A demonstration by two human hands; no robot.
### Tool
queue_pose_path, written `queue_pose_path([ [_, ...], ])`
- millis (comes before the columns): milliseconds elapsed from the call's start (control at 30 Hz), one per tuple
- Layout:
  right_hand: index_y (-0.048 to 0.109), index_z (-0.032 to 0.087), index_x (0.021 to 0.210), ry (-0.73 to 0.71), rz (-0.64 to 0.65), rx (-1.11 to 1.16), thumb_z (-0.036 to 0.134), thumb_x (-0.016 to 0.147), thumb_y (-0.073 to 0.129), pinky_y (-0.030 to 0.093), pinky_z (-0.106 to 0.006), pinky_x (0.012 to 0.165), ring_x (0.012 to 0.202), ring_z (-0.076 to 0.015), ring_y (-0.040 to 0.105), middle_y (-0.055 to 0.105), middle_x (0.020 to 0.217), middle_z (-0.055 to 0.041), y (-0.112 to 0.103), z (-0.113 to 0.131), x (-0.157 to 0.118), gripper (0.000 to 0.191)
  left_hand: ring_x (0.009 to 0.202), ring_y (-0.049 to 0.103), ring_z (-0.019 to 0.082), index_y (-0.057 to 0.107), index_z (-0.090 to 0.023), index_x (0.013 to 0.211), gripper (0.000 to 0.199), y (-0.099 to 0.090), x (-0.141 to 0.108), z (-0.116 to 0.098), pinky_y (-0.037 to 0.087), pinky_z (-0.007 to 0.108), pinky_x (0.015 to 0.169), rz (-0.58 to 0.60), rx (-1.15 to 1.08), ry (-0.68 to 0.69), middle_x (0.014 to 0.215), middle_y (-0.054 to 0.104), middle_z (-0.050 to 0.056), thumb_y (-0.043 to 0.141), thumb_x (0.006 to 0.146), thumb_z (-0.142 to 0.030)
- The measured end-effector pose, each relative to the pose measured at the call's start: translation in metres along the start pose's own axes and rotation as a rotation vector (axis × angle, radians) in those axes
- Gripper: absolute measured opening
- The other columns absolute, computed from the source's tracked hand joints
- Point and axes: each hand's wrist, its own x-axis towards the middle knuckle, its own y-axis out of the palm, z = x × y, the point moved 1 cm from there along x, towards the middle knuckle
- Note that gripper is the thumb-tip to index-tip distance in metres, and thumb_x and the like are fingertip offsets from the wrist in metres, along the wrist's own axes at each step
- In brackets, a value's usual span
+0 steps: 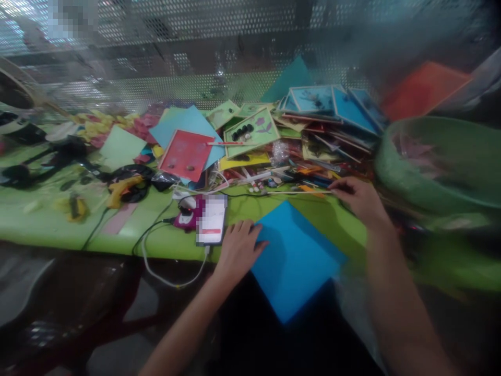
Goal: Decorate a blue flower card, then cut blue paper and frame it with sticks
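A blue square sheet or panel (295, 258) lies at the table's front edge, its near corner reaching over my lap. My left hand (241, 244) rests at its left side, fingers apart, with the thumb and fingertips over the blue surface. Beyond its far right side, my right hand (354, 197) pinches the right end of a thin pale stick (297, 192). That stick points left, above the green tabletop (332, 214). Left of my left hand is a phone (212, 222) with a lit screen.
Framed coloured panels (313, 100) are piled at the back, with a red panel (187, 154) nearer. A large green basin (442, 162) stands at right. A yellow-handled tool (124, 190), cables and a power socket (186, 216) lie left.
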Motion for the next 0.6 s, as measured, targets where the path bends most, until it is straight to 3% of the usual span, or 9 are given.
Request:
queue_pose_path([
  [133,0.073,0.021,0.088,0.046,-0.006,0.043,0.038,0.075,0.070,0.044,-0.031,0.064,0.064,-0.0145,0.051,0.067,0.076,-0.0027,-0.001,0.009,-0.002,0.022,0.124,0.061,0.032,0.069,-0.017,0.126,0.029,0.005,-0.001,-0.001,0.051,0.048,0.102,-0.039,-0.043,-0.007,0.137,0.066,0.014,0.062,0.102,-0.033],
  [267,0.073,0.020,0.085,0.082,-0.081,0.040,0.036,0.072,0.070,0.045,-0.033,0.066,0.067,-0.0165,0.053,0.067,0.076,-0.0040,0.001,0.017,-0.013,0.021,0.150,0.046,0.023,0.054,-0.028,0.150,0.043,0.018,0.014,-0.002,0.035,0.048,0.124,-0.027,-0.124,0.249,0.164,0.049,0.006,0.048,0.108,-0.025],
  [333,0.073,0.020,0.084,0.096,-0.126,0.041,0.036,0.072,0.071,0.048,-0.034,0.069,0.072,-0.0192,0.057,0.069,0.079,-0.0053,0.001,0.017,-0.025,0.020,0.151,0.045,0.023,0.051,-0.031,0.154,0.045,0.022,0.016,-0.003,0.035,0.051,0.124,-0.004,-0.112,0.262,0.165,0.047,0.004,0.045,0.109,-0.030],
  [467,0.073,0.023,0.083,0.146,-0.171,0.069,0.037,0.072,0.075,0.051,-0.038,0.071,0.076,-0.0241,0.064,0.074,0.081,-0.0057,0.002,0.003,-0.057,0.017,0.145,0.051,0.029,0.054,-0.030,0.153,0.047,0.020,0.009,-0.009,0.044,0.052,0.115,-0.021,-0.050,0.153,0.164,0.049,0.007,0.050,0.108,-0.038],
  [600,0.074,0.026,0.084,0.128,-0.153,0.036,0.039,0.075,0.074,0.051,-0.038,0.070,0.073,-0.0248,0.064,0.075,0.080,-0.0052,0.008,-0.013,-0.072,0.016,0.138,0.054,0.032,0.056,-0.027,0.152,0.047,0.014,0.006,-0.014,0.046,0.052,0.109,-0.004,-0.026,0.136,0.160,0.053,0.009,0.051,0.107,-0.040],
])
